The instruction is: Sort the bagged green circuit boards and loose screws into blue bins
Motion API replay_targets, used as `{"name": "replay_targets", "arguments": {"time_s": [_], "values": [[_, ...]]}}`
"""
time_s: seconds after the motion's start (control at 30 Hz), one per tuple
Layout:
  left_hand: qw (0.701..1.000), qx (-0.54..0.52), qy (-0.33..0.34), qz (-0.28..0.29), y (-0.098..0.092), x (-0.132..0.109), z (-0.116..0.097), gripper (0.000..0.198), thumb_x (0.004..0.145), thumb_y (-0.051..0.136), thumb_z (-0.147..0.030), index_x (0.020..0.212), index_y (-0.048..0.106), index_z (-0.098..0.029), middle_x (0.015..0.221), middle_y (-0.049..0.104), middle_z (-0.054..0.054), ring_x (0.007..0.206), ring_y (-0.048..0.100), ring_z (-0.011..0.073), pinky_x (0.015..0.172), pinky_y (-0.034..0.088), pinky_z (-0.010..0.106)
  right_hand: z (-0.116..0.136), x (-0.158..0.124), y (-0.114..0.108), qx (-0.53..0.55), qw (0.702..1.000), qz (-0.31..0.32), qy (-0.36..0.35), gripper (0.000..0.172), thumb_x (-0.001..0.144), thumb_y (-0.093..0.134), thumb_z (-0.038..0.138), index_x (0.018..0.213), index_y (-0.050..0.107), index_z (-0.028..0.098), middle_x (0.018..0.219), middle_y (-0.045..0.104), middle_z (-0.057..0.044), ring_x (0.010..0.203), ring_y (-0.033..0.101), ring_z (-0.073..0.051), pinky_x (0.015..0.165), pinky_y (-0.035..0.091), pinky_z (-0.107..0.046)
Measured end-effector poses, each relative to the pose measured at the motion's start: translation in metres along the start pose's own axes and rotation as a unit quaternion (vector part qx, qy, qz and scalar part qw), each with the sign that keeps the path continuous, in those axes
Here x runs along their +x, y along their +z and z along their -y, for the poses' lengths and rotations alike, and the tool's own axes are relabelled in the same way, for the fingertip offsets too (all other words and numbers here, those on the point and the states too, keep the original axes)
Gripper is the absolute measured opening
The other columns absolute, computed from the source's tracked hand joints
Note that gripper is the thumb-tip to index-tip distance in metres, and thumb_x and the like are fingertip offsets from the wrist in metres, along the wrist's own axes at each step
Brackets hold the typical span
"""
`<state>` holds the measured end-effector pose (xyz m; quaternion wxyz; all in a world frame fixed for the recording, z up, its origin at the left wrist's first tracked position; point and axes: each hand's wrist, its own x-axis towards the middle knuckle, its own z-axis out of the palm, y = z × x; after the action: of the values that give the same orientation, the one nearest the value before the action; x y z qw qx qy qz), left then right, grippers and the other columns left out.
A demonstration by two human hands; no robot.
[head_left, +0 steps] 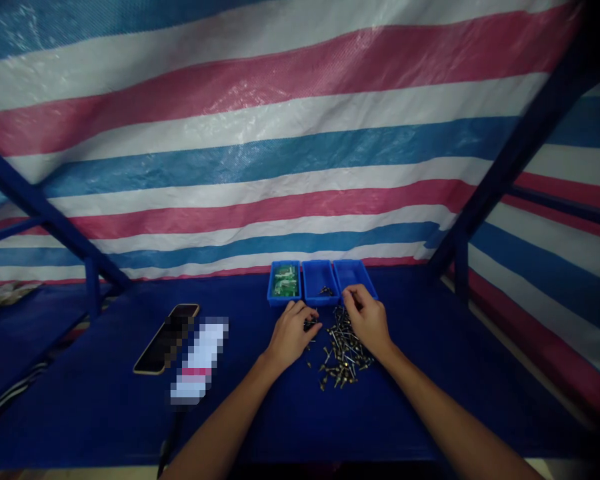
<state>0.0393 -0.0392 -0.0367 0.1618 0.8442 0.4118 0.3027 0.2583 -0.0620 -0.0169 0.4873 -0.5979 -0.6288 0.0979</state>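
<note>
My left hand (291, 335) rests on the blue tabletop (105, 413), its fingertips at a small cluster of dark fasteners (310, 325) beside a loose pile of metal screws (343, 353). My right hand (367, 320) is above the pile, its fingers pinched together at the front edge of the right blue plastic tray (353, 277). Whether either hand holds a screw is hidden. The left tray (284, 281) holds green circuit boards. A few dark screws (325, 291) lie in the middle tray (320, 282).
A smartphone (166, 339) lies left of the trays, next to a pixelated white object (199, 360). A dark cable (166, 443) hangs at the near edge. A striped tarpaulin (300, 167) stands behind the table, with blue metal frame bars (510, 167) on both sides.
</note>
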Motion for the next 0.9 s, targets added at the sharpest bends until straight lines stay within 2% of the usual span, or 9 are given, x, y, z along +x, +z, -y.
{"name": "replay_targets", "arguments": {"time_s": [0.17, 0.33, 0.53, 0.83, 0.9], "values": [[1.0, 0.015, -0.007, -0.003, 0.0, 0.0003, 0.0, 0.009, 0.095, 0.073, -0.022, 0.104, 0.074, -0.024, 0.098, 0.066, 0.003, 0.098, 0.059, 0.0229, 0.086, 0.051, 0.036, 0.0005, -0.0013, 0.0018, 0.0, 1.0, 0.009, 0.0, 0.031, 0.107, 0.047, 0.044, 0.098, 0.066, 0.021, 0.061, 0.054, 0.005, 0.052, 0.052, -0.013, 0.056, 0.037, -0.025], [1.0, 0.015, 0.003, -0.003, -0.0011, 0.0003, -0.0013, 0.014, 0.097, 0.067, -0.017, 0.106, 0.075, -0.025, 0.103, 0.067, 0.004, 0.1, 0.059, 0.0235, 0.087, 0.051, 0.036, 0.0011, -0.0025, 0.0028, 0.001, 1.0, 0.013, -0.001, 0.03, 0.107, 0.048, 0.044, 0.099, 0.066, 0.022, 0.061, 0.053, 0.005, 0.052, 0.052, -0.014, 0.056, 0.037, -0.025], [1.0, 0.027, -0.004, -0.003, -0.0007, 0.0001, -0.0035, 0.002, 0.097, 0.071, -0.024, 0.097, 0.073, -0.024, 0.098, 0.064, 0.004, 0.098, 0.058, 0.024, 0.084, 0.05, 0.037, 0.0013, -0.0032, 0.0049, -0.005, 1.0, 0.025, -0.004, 0.031, 0.107, 0.046, 0.044, 0.099, 0.066, 0.022, 0.062, 0.055, 0.004, 0.053, 0.054, -0.015, 0.057, 0.039, -0.026], [0.998, 0.055, 0.035, 0.019, 0.0033, -0.0017, -0.0085, 0.012, 0.106, 0.055, -0.021, 0.097, 0.063, -0.021, 0.105, 0.061, 0.006, 0.099, 0.054, 0.0239, 0.088, 0.049, 0.039, 0.0012, -0.0054, 0.0032, 0.01, 0.999, 0.023, -0.019, 0.03, 0.107, 0.045, 0.043, 0.103, 0.065, 0.022, 0.063, 0.056, 0.004, 0.053, 0.053, -0.014, 0.058, 0.039, -0.025], [0.999, 0.042, 0.032, 0.01, 0.0031, -0.0013, -0.0097, 0.012, 0.107, 0.051, -0.021, 0.099, 0.061, -0.022, 0.105, 0.061, 0.006, 0.098, 0.054, 0.0235, 0.088, 0.048, 0.039, 0.0009, -0.0054, 0.0029, 0.005, 0.999, 0.029, -0.019, 0.03, 0.108, 0.045, 0.044, 0.104, 0.065, 0.022, 0.063, 0.056, 0.004, 0.053, 0.054, -0.014, 0.057, 0.039, -0.025]]}}
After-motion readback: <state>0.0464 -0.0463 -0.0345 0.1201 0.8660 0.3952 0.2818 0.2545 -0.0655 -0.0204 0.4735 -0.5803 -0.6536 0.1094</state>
